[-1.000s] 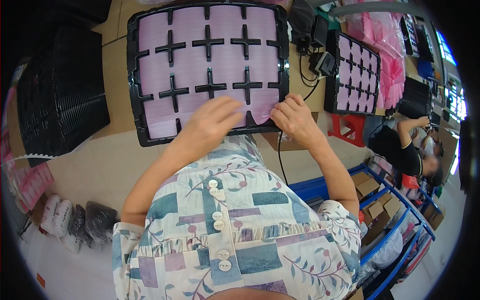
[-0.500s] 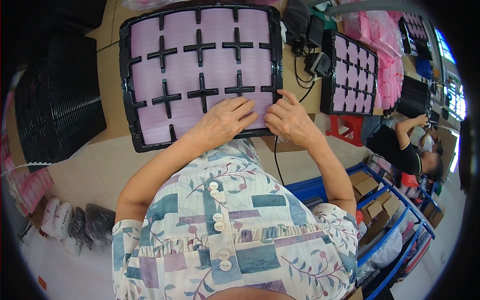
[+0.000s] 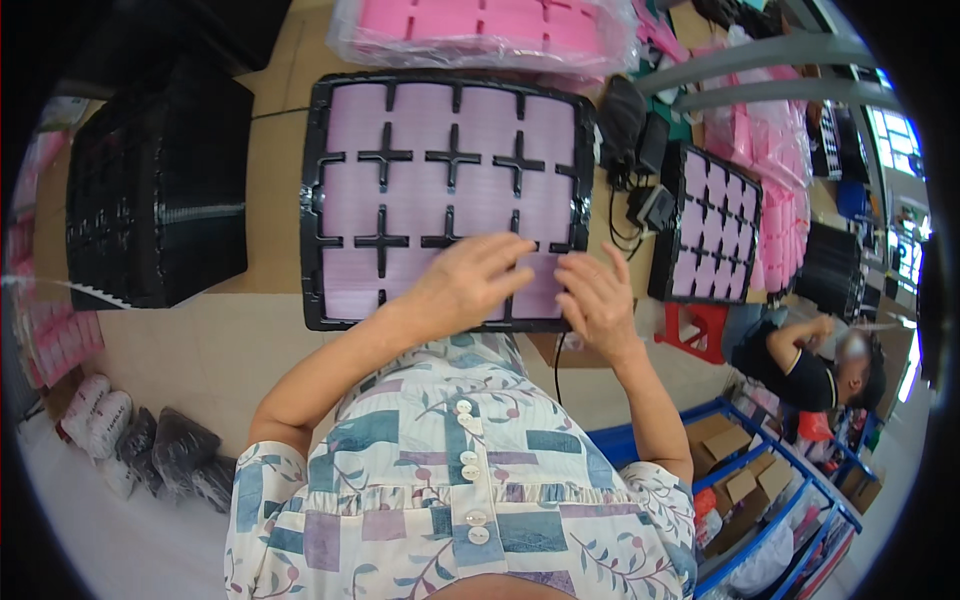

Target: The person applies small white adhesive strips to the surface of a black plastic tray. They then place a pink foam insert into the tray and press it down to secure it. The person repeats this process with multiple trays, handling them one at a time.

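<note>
A black plastic tray (image 3: 310, 270) lies before me, with cross-shaped ridges between its lilac foam sheets (image 3: 418, 185). My left hand (image 3: 470, 285) is over the lilac sheet near the tray's lower right, fingers stretched out and partly bent, nothing seen in them. To its right, my right hand (image 3: 600, 300) is at the tray's lower right corner. Its fingers are apart, one of them raised, and it holds nothing that I can see. Both hands hide part of the front right pocket and rim.
Tall black tray stacks (image 3: 165, 190) stand at the left. Beyond the tray lies a clear-wrapped pink pack (image 3: 480, 30). Power adapters (image 3: 650, 205) with cables and another lilac-filled black tray (image 3: 715, 225) are at the right, above a red stool (image 3: 692, 332). A co-worker (image 3: 805, 365) is farther right.
The view has shifted, so the tray appears lower and farther right, and the pink pack shows more. My right hand's fingers have spread and come off the tray's right rim.
</note>
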### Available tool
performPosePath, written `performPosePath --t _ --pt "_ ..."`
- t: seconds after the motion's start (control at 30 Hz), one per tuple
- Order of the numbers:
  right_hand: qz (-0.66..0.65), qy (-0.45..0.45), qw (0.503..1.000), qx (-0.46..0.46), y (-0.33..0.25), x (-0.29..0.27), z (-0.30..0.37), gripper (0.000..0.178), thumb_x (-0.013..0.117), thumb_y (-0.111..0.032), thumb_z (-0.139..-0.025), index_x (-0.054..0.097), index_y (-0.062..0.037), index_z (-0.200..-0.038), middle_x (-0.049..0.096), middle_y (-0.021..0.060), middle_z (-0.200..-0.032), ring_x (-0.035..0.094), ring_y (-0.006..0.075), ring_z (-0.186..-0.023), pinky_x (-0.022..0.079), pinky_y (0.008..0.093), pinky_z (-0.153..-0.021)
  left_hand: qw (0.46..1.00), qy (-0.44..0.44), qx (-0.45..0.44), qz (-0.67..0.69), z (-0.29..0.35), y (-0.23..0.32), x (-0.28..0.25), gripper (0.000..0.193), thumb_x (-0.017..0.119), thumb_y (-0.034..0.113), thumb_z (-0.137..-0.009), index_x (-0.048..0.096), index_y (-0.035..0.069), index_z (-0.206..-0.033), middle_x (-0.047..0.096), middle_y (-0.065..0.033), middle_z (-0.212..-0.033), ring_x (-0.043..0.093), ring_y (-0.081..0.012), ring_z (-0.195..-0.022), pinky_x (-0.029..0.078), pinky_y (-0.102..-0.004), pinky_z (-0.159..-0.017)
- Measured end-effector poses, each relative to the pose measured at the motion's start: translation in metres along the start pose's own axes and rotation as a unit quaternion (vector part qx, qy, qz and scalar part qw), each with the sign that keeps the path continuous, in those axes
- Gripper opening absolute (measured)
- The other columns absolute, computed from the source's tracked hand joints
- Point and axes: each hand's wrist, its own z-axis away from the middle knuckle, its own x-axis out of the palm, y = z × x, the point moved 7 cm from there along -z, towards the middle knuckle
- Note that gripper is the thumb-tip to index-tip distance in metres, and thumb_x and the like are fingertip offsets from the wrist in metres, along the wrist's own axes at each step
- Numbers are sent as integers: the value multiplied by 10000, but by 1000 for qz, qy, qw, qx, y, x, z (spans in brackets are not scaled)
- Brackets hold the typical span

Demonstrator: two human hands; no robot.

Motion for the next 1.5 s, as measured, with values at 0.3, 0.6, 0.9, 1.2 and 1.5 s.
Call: performPosePath --t 0.3,0.6,0.9,1.2,1.5 --pt "161 71 983 57 74 29 -127 535 623 -368 -885 555 -29 -1293 549 112 -1352 477 259 -1284 239 505 -1132 924 65 -211 -313 29 -154 -105 498 712 243 -834 578 -24 -1232 573 -185 -1281 529 -351 -1203 434 -428 -1012" --pt "161 47 980 107 88 39 -119 642 549 -470 -916 458 -80 -1418 472 62 -1457 409 242 -1351 167 528 -1150 921 -7 -207 -331 23 -159 -106 597 703 356 -817 562 16 -1288 521 -151 -1355 509 -313 -1163 439 -408 -980" --pt "184 11 976 115 83 38 -116 668 552 -469 -923 425 -77 -1449 426 78 -1500 358 259 -1398 170 524 -1157 907 -35 -184 -376 32 -155 -109 750 638 503 -831 468 3 -1363 480 -141 -1418 428 -311 -1305 196 -560 -1142" --pt "-152 197 898 362 89 -2 -31 430 563 -247 -973 542 30 -1301 636 182 -1208 624 256 -1085 463 336 -953 908 115 -335 -224 97 -127 -149 724 710 296 -831 404 -24 -1404 457 -243 -1406 397 -394 -1324 273 -484 -1115" --pt "-32 106 923 367 32 29 22 418 601 -290 -947 583 6 -1242 634 214 -1035 618 383 -904 490 434 -791 861 117 -494 -46 174 -93 -98 1062 819 286 -718 184 1 -1520 317 -271 -1509 313 -386 -1406 258 -454 -1144"
